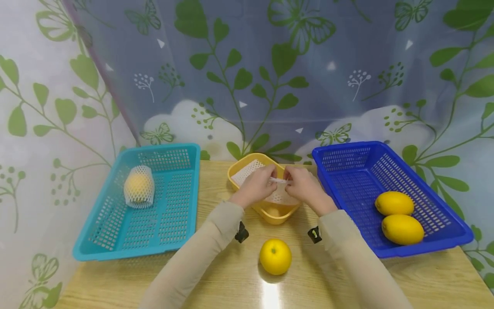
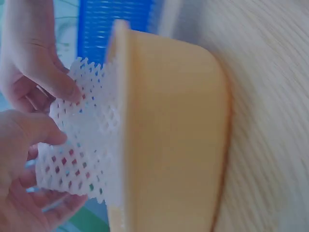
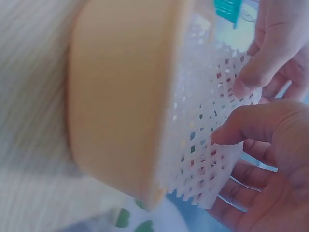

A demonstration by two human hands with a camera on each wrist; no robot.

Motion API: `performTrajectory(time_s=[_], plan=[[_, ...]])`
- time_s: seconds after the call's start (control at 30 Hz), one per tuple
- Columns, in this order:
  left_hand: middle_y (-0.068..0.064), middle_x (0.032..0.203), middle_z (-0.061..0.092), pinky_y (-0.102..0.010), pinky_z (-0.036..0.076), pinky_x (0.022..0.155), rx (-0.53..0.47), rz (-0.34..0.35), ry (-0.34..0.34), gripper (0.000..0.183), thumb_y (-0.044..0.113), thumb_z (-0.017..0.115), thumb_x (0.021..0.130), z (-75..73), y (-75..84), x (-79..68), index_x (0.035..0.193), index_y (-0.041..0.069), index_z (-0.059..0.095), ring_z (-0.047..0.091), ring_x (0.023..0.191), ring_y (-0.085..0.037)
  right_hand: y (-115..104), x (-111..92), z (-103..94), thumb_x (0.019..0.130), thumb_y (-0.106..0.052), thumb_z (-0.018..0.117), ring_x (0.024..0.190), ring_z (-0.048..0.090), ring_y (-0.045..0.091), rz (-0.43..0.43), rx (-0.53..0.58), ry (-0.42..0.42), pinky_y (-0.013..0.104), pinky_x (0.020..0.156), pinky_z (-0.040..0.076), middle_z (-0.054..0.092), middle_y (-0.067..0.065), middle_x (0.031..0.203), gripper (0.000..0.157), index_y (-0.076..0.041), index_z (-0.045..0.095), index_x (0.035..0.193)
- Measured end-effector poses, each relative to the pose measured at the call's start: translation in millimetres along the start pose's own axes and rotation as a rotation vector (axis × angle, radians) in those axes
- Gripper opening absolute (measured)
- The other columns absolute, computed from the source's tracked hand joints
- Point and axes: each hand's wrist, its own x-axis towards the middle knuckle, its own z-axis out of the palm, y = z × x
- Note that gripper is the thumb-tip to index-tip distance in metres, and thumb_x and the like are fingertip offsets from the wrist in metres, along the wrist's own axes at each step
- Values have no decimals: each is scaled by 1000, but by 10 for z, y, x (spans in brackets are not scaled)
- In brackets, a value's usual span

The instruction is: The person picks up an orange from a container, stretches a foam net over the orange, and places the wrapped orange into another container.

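Note:
Over a yellow plastic bin point(image 1: 275, 219), both hands hold one white foam net sleeve point(image 1: 280, 197). My left hand point(image 1: 254, 185) pinches its left side between thumb and fingers. The right hand point(image 1: 307, 187) pinches the opposite side. Close up in the left wrist view, the mesh sleeve point(image 2: 79, 159) hangs flat at the bin's rim, thumbs on its near face and fingers behind. More white foam netting point(image 1: 245, 172) lies in the bin's far left part. A round yellow fruit point(image 1: 275, 256) with a green stem spot sits on the table in front of the bin.
At the left stands a turquoise basket point(image 1: 193, 206) containing a yellow fruit point(image 1: 139, 187) wrapped in white foam net. A dark blue basket point(image 1: 335, 189) at the right has two oval yellow fruits point(image 1: 402, 229) in it. Behind the wooden table point(image 1: 216, 274) hangs a leaf-patterned curtain point(image 1: 247, 56).

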Motion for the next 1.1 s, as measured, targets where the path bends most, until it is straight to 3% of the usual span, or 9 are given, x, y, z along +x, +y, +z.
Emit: performTrajectory(time_s=[0.1, 0.27, 0.37, 0.67, 0.87, 1.0, 1.1], plan=[[-1, 83, 59, -25, 43, 60, -106, -38, 30, 17, 6, 62, 82, -90, 49, -2, 95, 10, 52, 50, 69, -15, -35, -22, -105, 75, -3, 62, 64, 50, 21, -15, 36, 37, 31, 54, 41, 58, 6, 80, 17, -10, 56, 89], [0, 93, 62, -27, 46, 71, -246, -67, 76, 17, 9, 64, 81, -217, 121, -32, 95, 12, 56, 55, 81, -14, -90, -69, -257, 74, -3, 63, 71, 52, 23, -46, 80, 106, 35, 62, 44, 59, 6, 82, 17, -10, 57, 89], [1, 93, 62, -28, 47, 74, -326, -74, 98, 15, 12, 65, 82, -294, 178, -76, 94, 13, 57, 56, 85, -13, -115, -100, -343, 72, -1, 63, 77, 54, 24, -55, 162, 130, 38, 69, 46, 61, 7, 84, 17, -8, 59, 88], [2, 91, 62, -26, 44, 63, -591, -87, 161, 17, 20, 72, 82, -543, 376, -311, 93, 13, 61, 53, 73, -12, -209, -281, -557, 77, -4, 65, 83, 58, 21, -78, 424, 88, 36, 72, 47, 64, 6, 90, 18, -10, 61, 93], [-4, 91, 59, -27, 47, 65, -885, -121, 94, 17, 17, 69, 85, -650, 480, -510, 95, 7, 60, 56, 73, -15, -317, -458, -615, 82, -2, 65, 83, 57, 21, -160, 586, 64, 31, 71, 48, 61, 8, 92, 15, -5, 61, 96], [-3, 91, 58, -27, 47, 71, -1113, -189, 28, 19, 19, 48, 95, -712, 566, -638, 95, 3, 58, 56, 79, -14, -377, -587, -624, 83, 2, 64, 85, 58, 20, -183, 742, 26, 25, 72, 49, 59, 11, 94, 15, 0, 58, 97], [-2, 90, 57, -26, 47, 74, -1289, -200, -28, 21, 14, 37, 93, -705, 605, -742, 94, 4, 55, 55, 81, -14, -409, -681, -603, 82, 4, 62, 81, 58, 18, -184, 849, 0, 24, 68, 50, 58, 12, 93, 16, 3, 56, 97]])
